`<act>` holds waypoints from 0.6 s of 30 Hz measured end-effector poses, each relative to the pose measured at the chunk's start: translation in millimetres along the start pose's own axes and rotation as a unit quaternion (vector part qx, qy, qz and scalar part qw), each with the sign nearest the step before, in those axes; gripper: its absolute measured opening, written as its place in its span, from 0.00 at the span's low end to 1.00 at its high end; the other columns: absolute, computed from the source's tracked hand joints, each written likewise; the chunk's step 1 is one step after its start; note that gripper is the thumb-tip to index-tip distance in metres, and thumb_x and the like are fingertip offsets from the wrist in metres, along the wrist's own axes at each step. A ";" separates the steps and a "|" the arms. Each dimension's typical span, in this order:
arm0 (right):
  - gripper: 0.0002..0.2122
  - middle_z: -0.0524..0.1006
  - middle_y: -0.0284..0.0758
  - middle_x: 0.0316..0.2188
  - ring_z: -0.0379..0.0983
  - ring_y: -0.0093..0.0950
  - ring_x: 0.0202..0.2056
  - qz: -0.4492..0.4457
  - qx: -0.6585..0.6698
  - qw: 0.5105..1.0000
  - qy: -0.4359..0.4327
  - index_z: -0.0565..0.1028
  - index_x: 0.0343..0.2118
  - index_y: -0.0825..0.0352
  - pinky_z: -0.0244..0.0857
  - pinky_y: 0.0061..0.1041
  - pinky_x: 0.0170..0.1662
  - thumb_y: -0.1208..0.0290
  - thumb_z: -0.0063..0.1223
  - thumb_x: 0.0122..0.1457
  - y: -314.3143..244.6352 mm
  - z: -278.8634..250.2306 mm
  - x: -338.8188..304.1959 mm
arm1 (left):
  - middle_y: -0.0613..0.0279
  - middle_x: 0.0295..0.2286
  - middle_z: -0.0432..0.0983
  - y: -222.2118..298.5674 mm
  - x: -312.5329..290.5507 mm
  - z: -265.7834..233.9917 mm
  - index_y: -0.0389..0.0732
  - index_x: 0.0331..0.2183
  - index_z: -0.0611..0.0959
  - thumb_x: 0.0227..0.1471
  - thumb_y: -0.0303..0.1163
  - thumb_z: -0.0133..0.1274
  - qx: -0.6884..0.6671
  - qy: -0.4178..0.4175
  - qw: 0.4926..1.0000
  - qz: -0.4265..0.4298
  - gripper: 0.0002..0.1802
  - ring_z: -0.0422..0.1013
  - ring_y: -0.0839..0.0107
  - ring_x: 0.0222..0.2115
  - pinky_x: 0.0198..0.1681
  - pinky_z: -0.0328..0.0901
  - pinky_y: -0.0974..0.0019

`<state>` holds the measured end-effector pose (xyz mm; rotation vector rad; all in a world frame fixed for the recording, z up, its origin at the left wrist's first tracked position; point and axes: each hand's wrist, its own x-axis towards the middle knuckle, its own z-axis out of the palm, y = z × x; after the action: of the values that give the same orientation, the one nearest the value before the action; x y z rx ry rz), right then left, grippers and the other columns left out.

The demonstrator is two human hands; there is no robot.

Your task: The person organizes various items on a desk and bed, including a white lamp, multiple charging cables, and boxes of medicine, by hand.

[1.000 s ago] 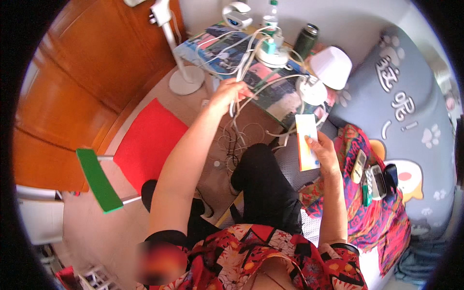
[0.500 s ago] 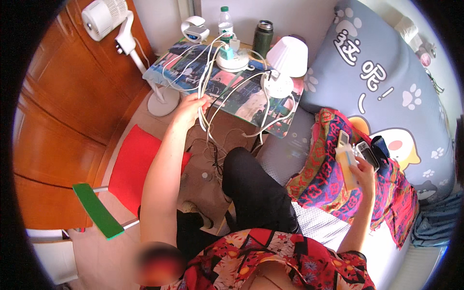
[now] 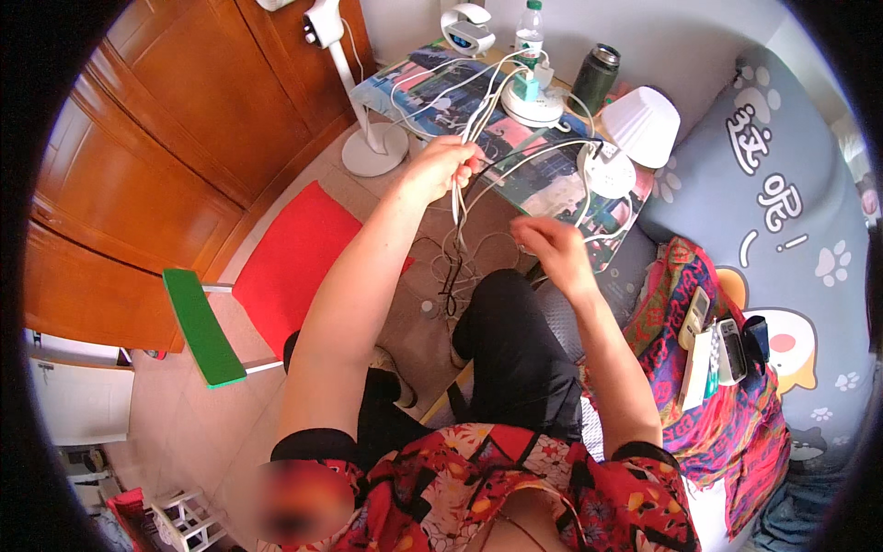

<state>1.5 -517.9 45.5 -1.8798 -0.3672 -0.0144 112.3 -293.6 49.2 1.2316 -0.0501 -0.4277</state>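
Observation:
My left hand [image 3: 443,171] is closed around a bundle of white cables [image 3: 475,124] near the front edge of a small table [image 3: 554,195]. Their lower ends, with a black cable [image 3: 452,276] among them, hang in a tangle toward the floor. The cables lead up to a round white power socket [image 3: 535,110] with a teal plug [image 3: 525,88] in it. My right hand [image 3: 557,250] is closed, fingers curled, to the right of the bundle and apart from it. Anything inside those fingers is hidden. Behind it stand a white-shaded lamp [image 3: 641,127] and a second round white socket unit [image 3: 607,172].
A clock [image 3: 467,33], a water bottle [image 3: 530,37] and a dark green flask [image 3: 596,75] stand on the table. A patterned cloth [image 3: 658,386] at right bears a remote [image 3: 696,315] and a pale packet [image 3: 697,370]. At left is a red-seated chair [image 3: 294,262].
My right hand has left the pale packet on the cloth and come left toward the cables. The left hand still grips the bundle. The view has shifted.

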 end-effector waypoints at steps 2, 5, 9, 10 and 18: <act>0.12 0.76 0.35 0.25 0.71 0.21 0.26 0.058 0.066 0.996 -0.008 0.76 0.34 0.72 0.65 0.22 0.29 0.68 0.53 0.54 24.2 20.0 34.1 | 0.63 0.20 0.68 -1.5 6.0 6.8 0.34 0.30 0.75 0.56 0.29 0.44 -0.025 -0.019 0.999 -0.005 0.09 0.60 0.80 0.16 0.18 0.56 0.78; 0.15 0.73 0.32 0.21 0.68 0.20 0.22 0.173 0.149 0.974 -0.001 0.76 0.31 0.72 0.62 0.20 0.24 0.62 0.56 0.53 24.2 51.2 64.3 | 0.63 0.19 0.68 6.5 -0.1 7.8 0.35 0.27 0.75 0.55 0.29 0.44 -0.042 -0.007 0.999 -0.007 0.09 0.61 0.80 0.15 0.17 0.56 0.76; 0.18 0.69 0.29 0.17 0.64 0.20 0.17 0.264 0.218 0.939 0.031 0.73 0.25 0.70 0.57 0.19 0.19 0.56 0.57 0.52 17.0 70.5 83.2 | 0.61 0.20 0.69 9.8 -4.8 2.9 0.33 0.27 0.75 0.55 0.29 0.46 -0.039 0.007 0.999 0.004 0.09 0.62 0.78 0.15 0.17 0.57 0.75; 0.17 0.69 0.30 0.18 0.64 0.20 0.17 0.256 0.202 0.945 0.026 0.73 0.25 0.70 0.57 0.19 0.19 0.57 0.56 0.52 19.8 69.6 85.6 | 0.61 0.19 0.69 9.8 -3.7 2.4 0.33 0.27 0.75 0.55 0.29 0.46 -0.052 0.004 0.999 0.005 0.09 0.62 0.78 0.15 0.17 0.57 0.75; 0.09 0.75 0.29 0.25 0.68 0.19 0.26 0.132 0.171 0.967 -0.133 0.75 0.33 0.69 0.61 0.17 0.29 0.69 0.49 0.51 9.6 54.2 90.7 | 0.60 0.23 0.71 9.2 8.3 5.0 0.33 0.28 0.76 0.53 0.29 0.49 -0.090 -0.003 0.995 0.052 0.08 0.68 0.73 0.22 0.22 0.63 0.74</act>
<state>81.0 -448.3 35.7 -1.5740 -0.2768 0.4576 121.3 -298.5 57.8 1.0452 -0.0794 -0.3372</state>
